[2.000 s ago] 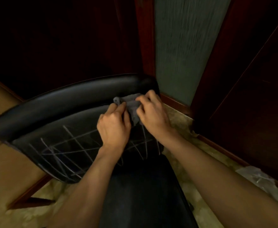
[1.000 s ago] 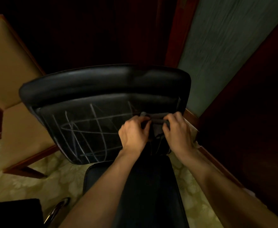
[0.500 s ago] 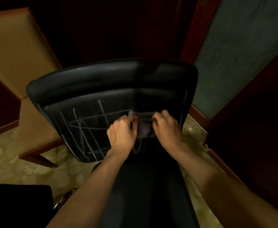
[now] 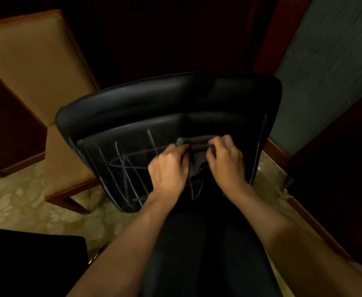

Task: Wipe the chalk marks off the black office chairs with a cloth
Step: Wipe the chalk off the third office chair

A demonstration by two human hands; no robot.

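Note:
A black office chair (image 4: 154,103) stands in front of me, its backrest facing me. White chalk marks (image 4: 128,163) cross the left and middle of the backrest. A grey cloth (image 4: 197,144) is stretched and partly folded between my two hands against the right part of the backrest. My left hand (image 4: 169,166) pinches the cloth's left edge. My right hand (image 4: 226,161) grips its right edge with curled fingers. The chair's seat (image 4: 208,254) lies dark beneath my forearms.
A tan padded wooden chair (image 4: 32,71) stands at the left, close to the black chair. Dark wooden panels (image 4: 336,157) and a grey-green wall (image 4: 326,50) close off the right. Patterned beige carpet (image 4: 25,206) shows at left. A dark object (image 4: 30,264) fills the lower left corner.
Both hands, holding the cloth, dropped from the backrest's top right to its middle right. The cloth is now pulled out wider between them. The view shifted, so the chair sits further right.

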